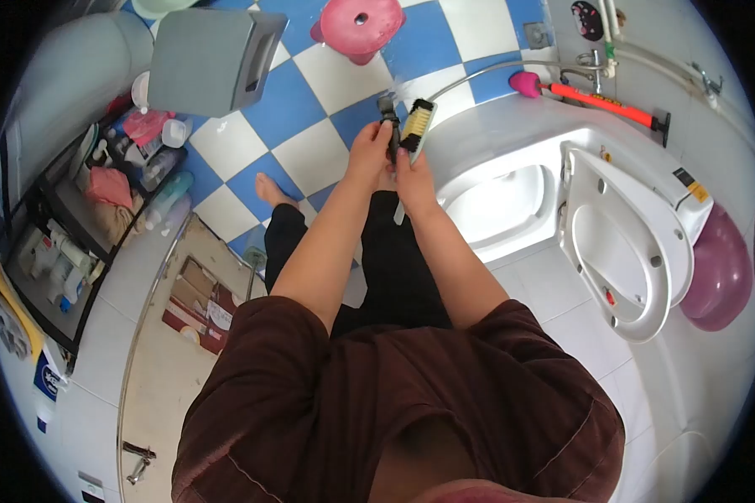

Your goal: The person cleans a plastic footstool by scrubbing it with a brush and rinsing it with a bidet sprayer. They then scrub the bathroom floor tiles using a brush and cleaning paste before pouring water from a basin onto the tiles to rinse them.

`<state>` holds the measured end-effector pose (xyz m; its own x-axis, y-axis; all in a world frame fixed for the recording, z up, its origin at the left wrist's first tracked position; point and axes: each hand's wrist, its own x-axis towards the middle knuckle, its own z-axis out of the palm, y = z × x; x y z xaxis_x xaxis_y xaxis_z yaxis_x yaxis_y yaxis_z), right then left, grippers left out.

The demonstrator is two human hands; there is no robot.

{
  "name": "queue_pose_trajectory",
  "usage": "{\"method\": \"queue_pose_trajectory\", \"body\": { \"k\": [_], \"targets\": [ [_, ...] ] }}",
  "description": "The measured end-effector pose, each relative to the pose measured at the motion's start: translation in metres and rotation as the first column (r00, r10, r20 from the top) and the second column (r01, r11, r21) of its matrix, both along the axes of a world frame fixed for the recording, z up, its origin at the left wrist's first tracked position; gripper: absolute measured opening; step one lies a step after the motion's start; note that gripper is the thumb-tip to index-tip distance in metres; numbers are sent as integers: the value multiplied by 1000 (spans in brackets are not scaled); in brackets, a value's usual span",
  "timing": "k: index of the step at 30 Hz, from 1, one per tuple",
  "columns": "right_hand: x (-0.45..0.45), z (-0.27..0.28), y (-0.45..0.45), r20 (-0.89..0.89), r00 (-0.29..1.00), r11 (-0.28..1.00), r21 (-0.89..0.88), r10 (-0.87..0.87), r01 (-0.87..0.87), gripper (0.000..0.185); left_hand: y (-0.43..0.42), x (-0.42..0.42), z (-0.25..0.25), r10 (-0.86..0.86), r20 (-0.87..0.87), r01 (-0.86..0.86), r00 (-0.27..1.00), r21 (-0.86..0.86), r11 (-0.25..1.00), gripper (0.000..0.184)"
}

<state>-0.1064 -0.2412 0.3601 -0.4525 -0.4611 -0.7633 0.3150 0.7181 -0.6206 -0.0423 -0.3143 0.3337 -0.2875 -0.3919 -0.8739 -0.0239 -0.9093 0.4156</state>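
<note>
My left hand (367, 152) is closed around a dark handheld sprayer (387, 107), its head pointing away from me. Close beside it on the right, my right hand (414, 178) grips a scrub brush (417, 124) with pale yellow bristles edged in black, turned bristle side up. A pale handle end shows below the right hand. A thin grey hose (495, 70) runs from behind the brush toward the wall tap; where it joins the sprayer is hidden. Wet shine shows on the floor just beyond the two tools.
Blue and white tiles (310, 163) cover the floor. A pink stool (361, 23) and a grey bin (205, 63) stand ahead. At right are a white toilet (497, 205) with raised lid, an orange-handled plunger (600, 101) and a purple basin (720, 268). A bottle-filled shelf (92, 210) stands left.
</note>
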Motion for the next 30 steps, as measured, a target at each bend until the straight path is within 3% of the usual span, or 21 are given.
{"method": "queue_pose_trajectory", "body": {
  "k": [4, 8, 11, 12, 13, 14, 15, 16, 17, 18, 19, 20, 21, 24, 25, 27, 29, 30],
  "targets": [
    [17, -9, 11, -40, 996, 996, -22, 85, -86, 22, 1, 17, -6, 266, -83, -246, 961, 193, 950, 27],
    [32, -13, 11, 7, 1000, 998, 64, 13, -13, 25, 16, 37, -18, 122, -125, -97, 985, 185, 978, 25],
    [38, -48, 19, -21, 997, 988, 137, 76, -72, 25, 26, 51, -17, 96, -114, -92, 989, 41, 995, 48],
    [37, -66, 21, 15, 996, 990, 102, 91, -92, 26, 30, 59, -21, 24, -73, -21, 997, 38, 999, 55],
    [31, -89, 24, -190, 909, 915, 244, 371, -322, 30, 36, 70, -18, -12, 10, 13, 1000, -26, 1000, 53],
    [27, -108, 20, -212, 858, 870, 282, 468, -405, 24, 49, 81, -24, 27, 83, -25, 996, -34, 999, 50],
    [30, -103, 0, -103, 906, 883, 294, 411, -367, 30, 55, 99, -25, -54, 153, 68, 987, -85, 994, 47],
    [19, -149, 12, -189, 813, 821, 300, 551, -487, 31, 71, 118, -36, -34, 140, 49, 990, -104, 993, 45],
    [8, -186, 11, -149, 725, 706, 424, 672, -567, 39, 85, 139, -43, -42, 145, 63, 989, -143, 988, 43],
    [-2, -230, 19, -263, 599, 649, 410, 757, -640, 52, 93, 160, -40, -52, 172, 71, 984, -108, 992, 42],
    [0, -229, -4, -127, 590, 577, 446, 797, -684, 60, 106, 180, -42, -33, 183, 42, 982, -45, 998, 42],
    [-10, -268, -3, -128, 515, 507, 486, 847, -713, 60, 117, 200, -47, -17, 191, 14, 981, 19, 1000, 41],
    [-9, -285, -15, -179, 424, 445, 565, 888, -694, 58, 127, 218, -49, -9, 201, -4, 979, 63, 998, 40],
    [-2, -342, -43, -224, 407, 440, 686, 886, -579, 58, 149, 259, -72, 42, 231, -79, 972, 151, 985, 37],
    [-1, -370, -42, -319, 389, 496, 670, 864, -552, 57, 153, 271, -84, 64, 241, -109, 968, 177, 978, 36],
    [26, -357, -66, -323, 447, 545, 603, 834, -582, 55, 145, 289, -96, 113, 231, -143, 966, 118, 983, 35],
    [56, -363, -75, -419, 445, 594, 698, 792, -400, 53, 150, 302, -111, 146, 220, -166, 965, 75, 983, 35],
    [71, -357, -75, -441, 440, 613, 671, 782, -418, 53, 154, 308, -123, 156, 219, -171, 963, 52, 984, 34]
  ]
}}
